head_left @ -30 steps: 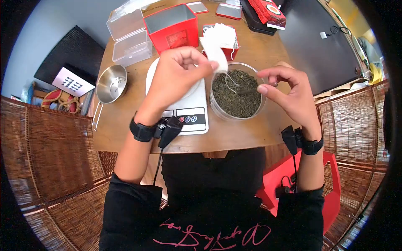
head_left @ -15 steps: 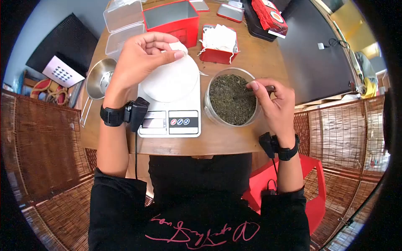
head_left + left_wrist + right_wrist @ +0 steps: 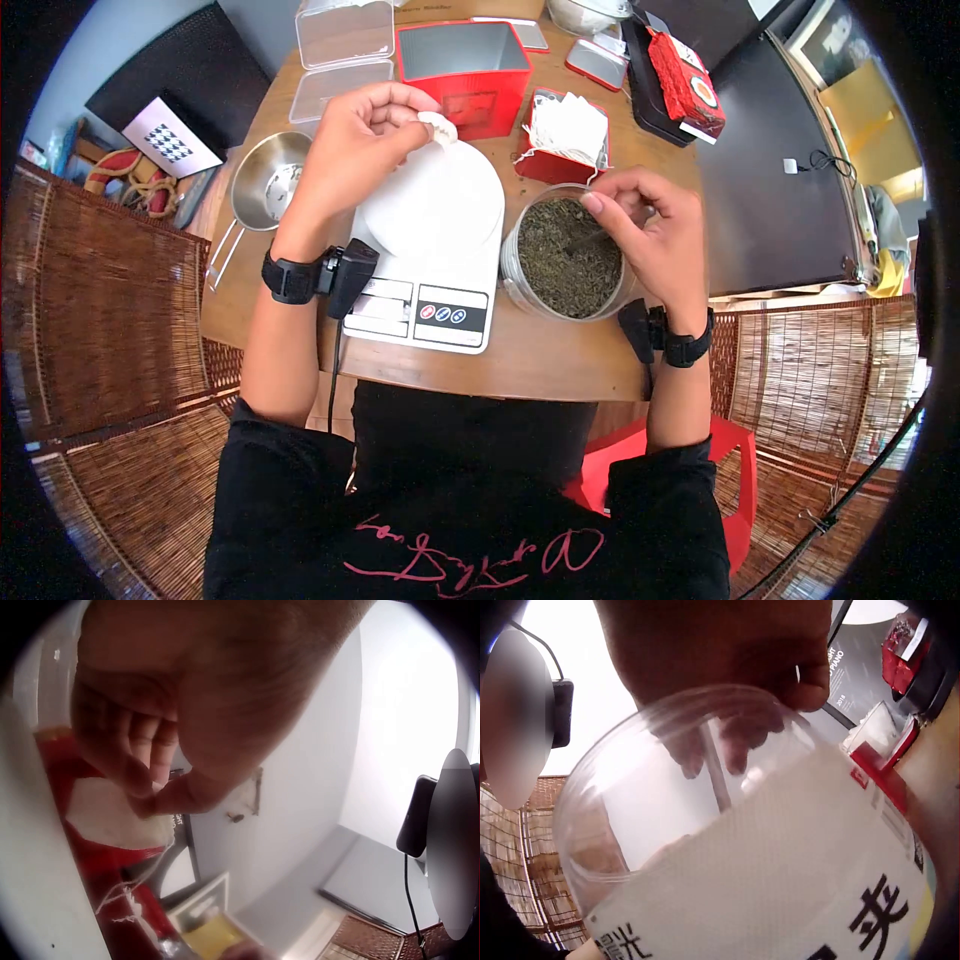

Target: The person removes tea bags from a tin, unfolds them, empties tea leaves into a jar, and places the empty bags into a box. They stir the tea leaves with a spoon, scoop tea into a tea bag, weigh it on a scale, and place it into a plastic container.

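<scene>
My left hand [image 3: 365, 150] pinches a small white pouch [image 3: 438, 127] between thumb and fingertips, above the back of the white scale [image 3: 432, 205]. In the left wrist view the pouch [image 3: 120, 815] hangs from the fingertips with a thin string trailing from it. Over the right rim of a clear tub [image 3: 512, 262] of dark dried leaves [image 3: 570, 255], my right hand [image 3: 650, 225] grips a thin utensil whose lower end reaches toward the leaves. The right wrist view shows its thin shaft [image 3: 716, 769] through the tub's clear wall.
Behind the scale stands an open red tin [image 3: 490, 95]. A smaller red box [image 3: 548, 165] holds several white pouches [image 3: 568, 128]. A metal pan [image 3: 262, 180] lies at the left, near a clear plastic case [image 3: 345, 38]. A red packet [image 3: 685, 85] rests on a black tray at the back right.
The left hand has moved left from near the tub to over the scale, carrying the pouch. The right hand has come closer to the tub's rim, and the head view has shifted.
</scene>
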### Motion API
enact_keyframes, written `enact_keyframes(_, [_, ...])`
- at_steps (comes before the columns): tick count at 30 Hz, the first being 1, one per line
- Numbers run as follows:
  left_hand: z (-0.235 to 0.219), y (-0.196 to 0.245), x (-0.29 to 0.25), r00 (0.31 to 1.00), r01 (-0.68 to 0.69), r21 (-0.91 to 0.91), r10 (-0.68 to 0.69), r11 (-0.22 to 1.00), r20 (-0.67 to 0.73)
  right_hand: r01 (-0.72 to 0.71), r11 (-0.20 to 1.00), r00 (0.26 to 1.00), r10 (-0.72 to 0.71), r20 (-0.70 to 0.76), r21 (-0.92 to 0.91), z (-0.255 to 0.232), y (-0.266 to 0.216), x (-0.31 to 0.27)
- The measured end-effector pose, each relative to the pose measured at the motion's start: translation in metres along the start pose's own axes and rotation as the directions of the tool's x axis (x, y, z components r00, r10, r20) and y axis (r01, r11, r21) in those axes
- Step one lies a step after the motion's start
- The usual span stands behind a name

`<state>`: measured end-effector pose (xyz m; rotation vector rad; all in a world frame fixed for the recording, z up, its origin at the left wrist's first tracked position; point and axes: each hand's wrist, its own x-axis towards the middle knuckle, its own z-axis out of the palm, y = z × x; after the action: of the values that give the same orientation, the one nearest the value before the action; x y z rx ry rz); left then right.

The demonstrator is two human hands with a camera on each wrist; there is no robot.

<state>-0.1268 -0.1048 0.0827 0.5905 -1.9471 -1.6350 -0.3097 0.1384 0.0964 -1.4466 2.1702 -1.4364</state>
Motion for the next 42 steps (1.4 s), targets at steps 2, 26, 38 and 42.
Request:
enact_keyframes(2, [-0.001, -0.002, 0.002, 1.000, 0.001, 0.001, -0.001, 1.000, -0.018, 0.000, 0.999, 1.000, 0.001, -0.021, 0.041, -0.001, 0.005, -0.002])
enact_keyframes(26, [0.010, -0.001, -0.003, 0.996, 0.071, 0.036, -0.069, 0.997, -0.056, -0.089, 0.972, 0.992, 0.067, 0.105, 0.216, -0.021, 0.030, -0.022])
enact_keyframes(38, [0.011, -0.009, 0.001, 0.999, 0.025, 0.018, -0.026, 1.000, 0.044, 0.400, 0.890, 0.827, -0.248, -0.505, 0.218, -0.033, 0.014, -0.020])
enact_keyframes(42, [0.012, -0.010, 0.003, 0.998, 0.047, 0.045, -0.049, 0.998, 0.042, 0.547, 0.687, 0.834, -0.395, -0.386, 0.478, -0.080, -0.045, -0.036])
